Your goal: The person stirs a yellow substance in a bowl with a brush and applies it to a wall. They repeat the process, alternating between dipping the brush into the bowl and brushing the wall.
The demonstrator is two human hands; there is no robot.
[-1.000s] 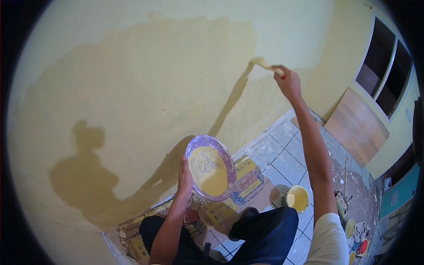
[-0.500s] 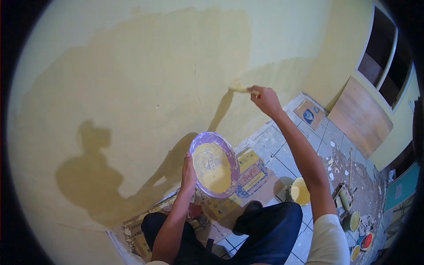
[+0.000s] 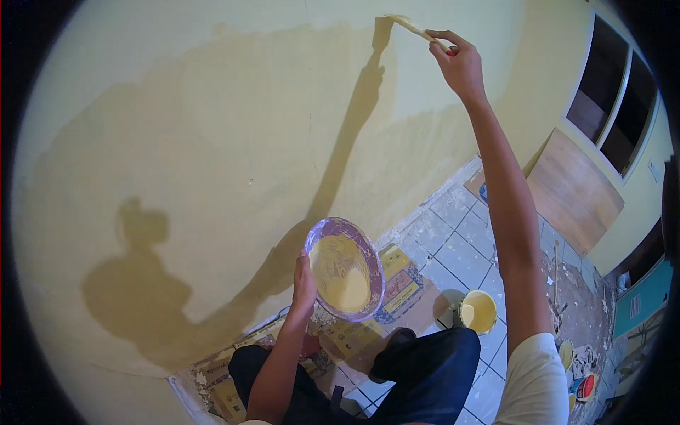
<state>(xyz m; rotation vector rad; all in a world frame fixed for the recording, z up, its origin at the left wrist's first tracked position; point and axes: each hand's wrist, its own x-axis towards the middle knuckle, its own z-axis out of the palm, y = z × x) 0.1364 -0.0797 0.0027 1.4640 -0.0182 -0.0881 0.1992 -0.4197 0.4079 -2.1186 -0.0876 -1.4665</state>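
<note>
My left hand (image 3: 304, 285) grips the side of a purple bowl (image 3: 377, 273), its inside smeared with yellow paint (image 3: 347, 283). High up at the wall, my right hand (image 3: 459, 65) is closed around the handle of a paintbrush (image 3: 419, 32). The paint-coated bristles are right at the wall surface. The wall (image 3: 234, 127) carries a darker yellow painted area with a paler area above and to its right. My arms' and head's shadows fall across it.
A bucket of yellow paint (image 3: 489, 303) stands on the tiled floor by my knee. Flattened cardboard (image 3: 404, 290) lies along the wall's foot. A wooden board (image 3: 577, 188) leans under the window at right. Several paint containers (image 3: 585, 387) sit further right.
My right hand has moved the paintbrush upward along the wall, from the middle to near the top of view. The bowl in my left hand stays nearly in place.
</note>
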